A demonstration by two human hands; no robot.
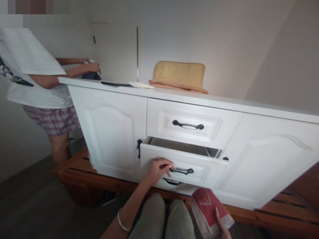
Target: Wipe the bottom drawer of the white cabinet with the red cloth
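Observation:
My left hand (159, 170), with a bangle on its wrist, has its fingers closed at the left end of the black handle (184, 171) on the middle drawer (149, 154). That drawer stands partly pulled out of the white cabinet (109, 139), and a strip of its inside shows above the front panel. Low on the right, my right hand (221, 224) grips a folded red and white cloth (205, 207). Only a finger and part of that hand show; the rest is below the frame edge.
On the cabinet top (224, 100) lie a tan woven pad (179, 74), a flat dark item (116, 84) and a white item (141, 85). Another person (37, 73) stands at the left, hands (92, 66) near a dark cloth. A wooden bench (82, 174) supports the cabinet.

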